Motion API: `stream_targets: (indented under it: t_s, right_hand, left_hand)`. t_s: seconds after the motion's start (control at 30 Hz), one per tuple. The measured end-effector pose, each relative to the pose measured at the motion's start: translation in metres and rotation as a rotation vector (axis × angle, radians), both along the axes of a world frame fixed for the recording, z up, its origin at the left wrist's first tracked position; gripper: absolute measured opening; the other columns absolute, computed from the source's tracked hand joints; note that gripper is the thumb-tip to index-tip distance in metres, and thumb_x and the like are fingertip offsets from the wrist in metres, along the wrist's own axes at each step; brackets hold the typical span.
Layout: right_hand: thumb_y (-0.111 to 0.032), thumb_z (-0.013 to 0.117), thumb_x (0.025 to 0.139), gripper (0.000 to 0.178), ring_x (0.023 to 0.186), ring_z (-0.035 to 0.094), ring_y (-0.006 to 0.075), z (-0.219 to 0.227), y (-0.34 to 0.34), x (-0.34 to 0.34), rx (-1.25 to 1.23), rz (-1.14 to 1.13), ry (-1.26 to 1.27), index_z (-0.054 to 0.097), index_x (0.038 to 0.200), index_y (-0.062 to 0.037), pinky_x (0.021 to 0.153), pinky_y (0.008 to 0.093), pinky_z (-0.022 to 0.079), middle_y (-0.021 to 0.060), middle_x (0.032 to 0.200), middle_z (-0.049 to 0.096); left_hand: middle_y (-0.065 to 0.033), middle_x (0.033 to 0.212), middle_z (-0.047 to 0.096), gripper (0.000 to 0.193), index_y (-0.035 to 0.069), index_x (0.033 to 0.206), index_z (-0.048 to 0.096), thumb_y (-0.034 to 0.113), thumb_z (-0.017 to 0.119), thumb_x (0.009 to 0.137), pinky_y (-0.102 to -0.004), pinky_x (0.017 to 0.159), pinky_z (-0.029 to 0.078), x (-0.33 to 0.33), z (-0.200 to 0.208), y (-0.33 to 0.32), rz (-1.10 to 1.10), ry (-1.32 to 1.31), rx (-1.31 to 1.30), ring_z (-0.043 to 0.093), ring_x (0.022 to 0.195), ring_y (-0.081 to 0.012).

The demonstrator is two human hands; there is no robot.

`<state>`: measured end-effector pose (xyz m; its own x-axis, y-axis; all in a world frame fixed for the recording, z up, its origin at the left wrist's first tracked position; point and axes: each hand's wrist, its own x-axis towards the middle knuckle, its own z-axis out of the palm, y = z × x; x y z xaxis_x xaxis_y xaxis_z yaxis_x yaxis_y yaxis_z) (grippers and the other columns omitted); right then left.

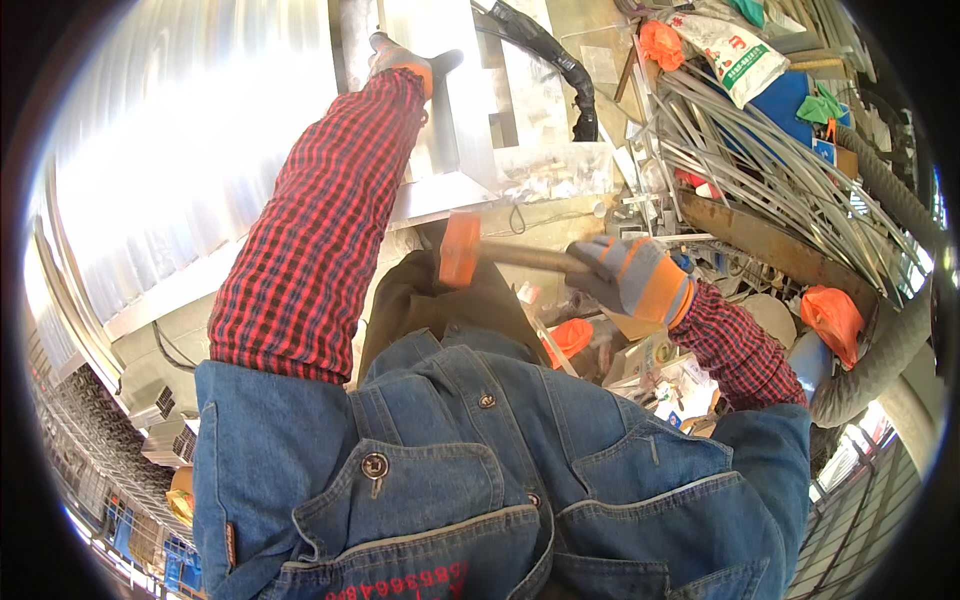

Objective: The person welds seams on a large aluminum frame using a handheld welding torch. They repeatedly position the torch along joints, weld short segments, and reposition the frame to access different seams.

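Observation:
My right hand (632, 279), in a grey and orange work glove, is closed round the wooden handle of a hammer (535, 257). The hammer's block-shaped orange head points left, above my dark trousers. Farther out and to the left, my gloved left hand (402, 62) reaches to a shiny metal piece (440, 120) on the bench. Its thumb stretches to the right, apart from the fingers, and the hand seems to lie on the metal. Glare and the sleeve hide part of what it touches.
Bright corrugated metal sheets (190, 130) fill the left side. Long thin metal strips (780, 170) pile up at the right. A black wrapped hose (560, 65) lies ahead, near a clear plastic box (555, 170). Orange bags (832, 318) and a grey flexible duct (870, 365) are at the right.

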<state>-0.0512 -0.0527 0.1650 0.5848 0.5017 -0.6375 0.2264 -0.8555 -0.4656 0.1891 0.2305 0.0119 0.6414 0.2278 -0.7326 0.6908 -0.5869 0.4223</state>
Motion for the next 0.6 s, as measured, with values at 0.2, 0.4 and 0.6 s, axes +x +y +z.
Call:
stream_targets:
  t_s: [0.2, 0.4, 0.6]
  right_hand:
    - [-0.043, 0.075, 0.1, 0.032, 0.078, 0.074, 0.0363, 0.0, -0.005, -0.001, 0.022, 0.182, -0.035, 0.067, 0.117, -0.017, 0.068, 0.0496, 0.056, 0.0116, 0.092, 0.071]
    - [-0.043, 0.075, 0.101, 0.031, 0.083, 0.075, 0.0368, 0.002, -0.004, 0.004, 0.055, 0.2, 0.08, 0.068, 0.116, -0.0168, 0.07, 0.0488, 0.057, 0.0121, 0.094, 0.072]
    - [-0.043, 0.074, 0.101, 0.032, 0.081, 0.075, 0.0361, -0.002, -0.016, 0.004, -0.05, -0.029, -0.054, 0.071, 0.116, -0.0158, 0.071, 0.0484, 0.057, 0.0144, 0.092, 0.074]
  left_hand:
    - [-0.0227, 0.161, 0.052, 0.131, 0.001, 0.168, 0.021, 0.059, 0.093, 0.076, -0.048, 0.127, 0.044, -0.003, -0.023, 0.006, -0.052, -0.125, 0.015, 0.053, 0.149, -0.0344]
    - [-0.0302, 0.163, 0.049, 0.146, -0.005, 0.169, 0.022, 0.064, 0.1, 0.067, -0.0473, 0.125, 0.046, -0.002, -0.038, 0.008, -0.021, -0.157, 0.004, 0.052, 0.15, -0.0392]
    - [-0.03, 0.164, 0.047, 0.144, -0.006, 0.168, 0.023, 0.06, 0.101, 0.068, -0.0472, 0.126, 0.045, 0.0, -0.027, 0.01, -0.048, -0.171, 0.002, 0.05, 0.151, -0.0403]
